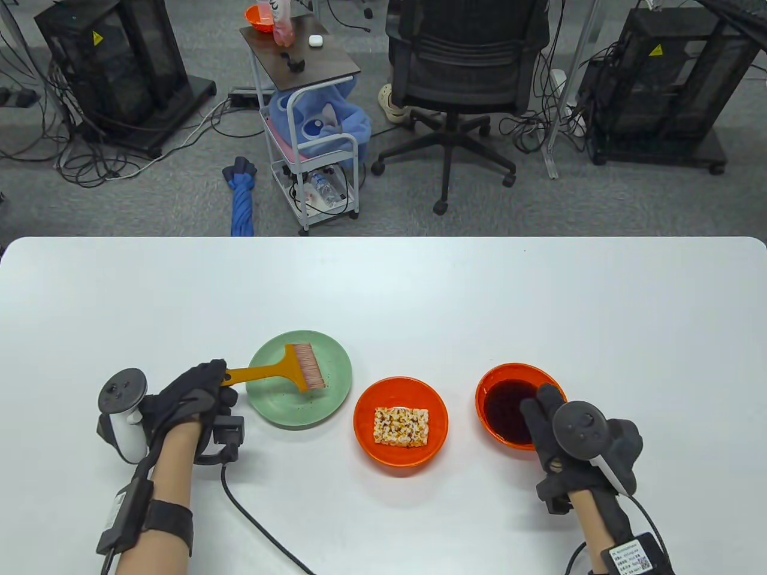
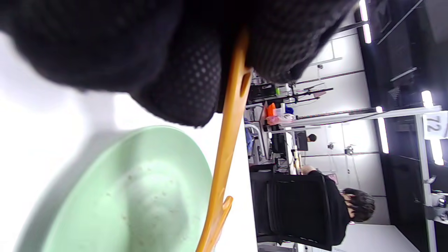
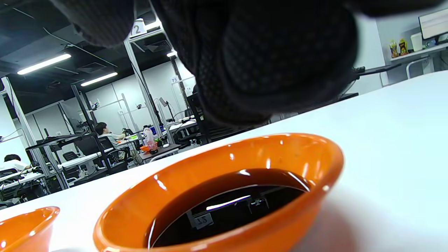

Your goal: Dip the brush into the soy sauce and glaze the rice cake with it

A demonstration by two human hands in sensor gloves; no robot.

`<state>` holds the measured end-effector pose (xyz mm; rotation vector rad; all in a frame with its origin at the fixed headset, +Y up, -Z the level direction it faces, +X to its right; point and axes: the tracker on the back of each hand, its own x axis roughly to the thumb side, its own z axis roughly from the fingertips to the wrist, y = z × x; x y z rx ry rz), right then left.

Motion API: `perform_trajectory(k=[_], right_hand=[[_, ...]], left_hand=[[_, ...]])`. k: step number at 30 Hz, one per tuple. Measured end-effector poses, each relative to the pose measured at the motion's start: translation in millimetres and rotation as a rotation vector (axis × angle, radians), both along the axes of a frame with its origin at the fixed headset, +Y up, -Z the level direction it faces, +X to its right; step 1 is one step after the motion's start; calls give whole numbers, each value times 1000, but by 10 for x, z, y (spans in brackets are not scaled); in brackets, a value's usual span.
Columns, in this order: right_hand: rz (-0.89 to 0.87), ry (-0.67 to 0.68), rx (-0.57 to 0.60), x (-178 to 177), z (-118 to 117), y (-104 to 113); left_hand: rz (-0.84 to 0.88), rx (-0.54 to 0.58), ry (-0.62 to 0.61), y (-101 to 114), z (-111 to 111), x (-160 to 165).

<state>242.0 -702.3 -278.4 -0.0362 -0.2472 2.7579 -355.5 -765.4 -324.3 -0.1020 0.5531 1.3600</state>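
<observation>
A brush [image 1: 286, 368] with an orange handle and pinkish bristles lies across a light green plate [image 1: 335, 392], bristles over the plate. My left hand [image 1: 201, 392] grips the handle's end at the plate's left; the left wrist view shows the handle [image 2: 229, 133] between my gloved fingers [image 2: 189, 87]. A rice cake [image 1: 401, 426] sits in an orange bowl [image 1: 368, 443] at centre. An orange bowl of dark soy sauce [image 1: 506, 404] stands at the right. My right hand [image 1: 554, 428] rests at that bowl's near right rim with fingers over it, holding nothing that I can see. The sauce also shows in the right wrist view [image 3: 231, 203].
The white table [image 1: 383, 287] stretches wide behind the three dishes. Beyond its far edge are an office chair [image 1: 467, 78], a small cart [image 1: 311, 120] and computer racks on the floor.
</observation>
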Motion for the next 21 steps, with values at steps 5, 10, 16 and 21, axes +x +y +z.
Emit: perform_trajectory(k=[5,10,16,21], right_hand=[[41,-6,-17,11,-27,-59],[39,-16,-35,44,-35,-91],[34,-20,-41,66,-35,-89],[49,-13,-43,65,-26,-94]], left_hand=[[2,-76,-2,-214,-16,-54],[-46,-207,10,-307,6,-106],[-67,-271,15,-261,77,-138],[-148,-234,59,-2,184,-205]])
